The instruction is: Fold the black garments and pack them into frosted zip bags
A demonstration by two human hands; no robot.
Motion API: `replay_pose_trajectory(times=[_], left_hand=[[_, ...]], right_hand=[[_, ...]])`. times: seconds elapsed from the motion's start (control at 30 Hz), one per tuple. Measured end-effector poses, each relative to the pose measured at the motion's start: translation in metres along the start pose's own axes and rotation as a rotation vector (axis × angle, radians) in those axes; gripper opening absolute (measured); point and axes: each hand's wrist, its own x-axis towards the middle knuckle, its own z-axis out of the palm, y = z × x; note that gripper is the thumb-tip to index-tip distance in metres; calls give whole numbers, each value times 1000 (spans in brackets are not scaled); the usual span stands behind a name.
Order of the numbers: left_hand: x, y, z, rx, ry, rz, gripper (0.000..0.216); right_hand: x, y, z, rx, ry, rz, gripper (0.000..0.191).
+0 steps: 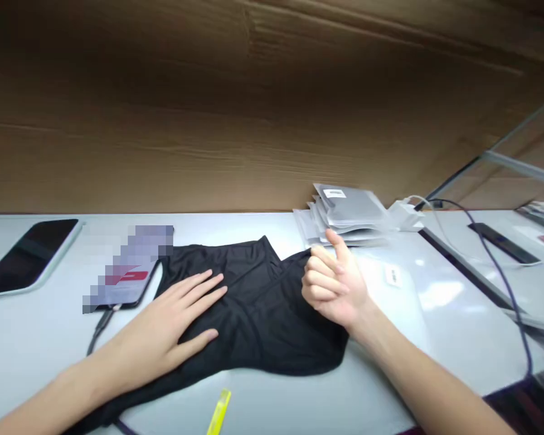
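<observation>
A black garment [263, 314] lies partly folded on the white table [36, 338]. My left hand [176, 326] rests flat on its left part, fingers stretched out and spread. My right hand [333, 284] hovers at the garment's upper right corner with the fingers curled in and the thumb up; I cannot make out anything in it. A stack of grey plastic bags [349, 214] lies just beyond that hand.
A dark phone [27, 254] lies at far left. A second phone [127, 272] with a cable sits by the garment. A yellow object [218, 411] lies at the near edge. A white charger [405, 214] and a dark cable [498, 266] are at right. A cardboard wall [254, 103] stands behind.
</observation>
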Motion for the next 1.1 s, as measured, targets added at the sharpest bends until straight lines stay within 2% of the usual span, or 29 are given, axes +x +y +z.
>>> replay_pose_trajectory(times=[0.13,0.27,0.33,0.47,0.53,0.63,0.8,0.9,0.97,1.03,1.1], left_hand=[[0,0,2,-19,8,3,58],[1,-1,2,5,-13,2,55],[0,-1,2,5,-18,2,56],[0,-1,1,-2,-9,7,58],[0,0,0,7,-13,6,56],[1,1,-1,24,-15,1,53],[1,-1,1,-1,-9,2,57],[1,-1,1,-2,-12,2,58],[1,0,0,0,-11,3,55],[0,0,-1,2,-10,3,54],[0,1,-1,-6,-2,3,55]], right_hand=[[-2,1,2,-52,-59,50,69],[-4,1,9,-315,-146,56,68],[-5,2,10,-612,-128,-80,64],[-6,1,4,-1366,-86,-493,55],[-6,1,-1,-1512,-104,-566,49],[-7,2,-6,-1556,-119,-601,43],[-6,5,-3,-1434,-73,-582,48],[-3,6,2,-1241,-59,-470,58],[-2,5,5,-920,-93,-290,61],[-3,4,7,-500,-115,-106,61],[-4,4,7,-154,-127,-22,60]])
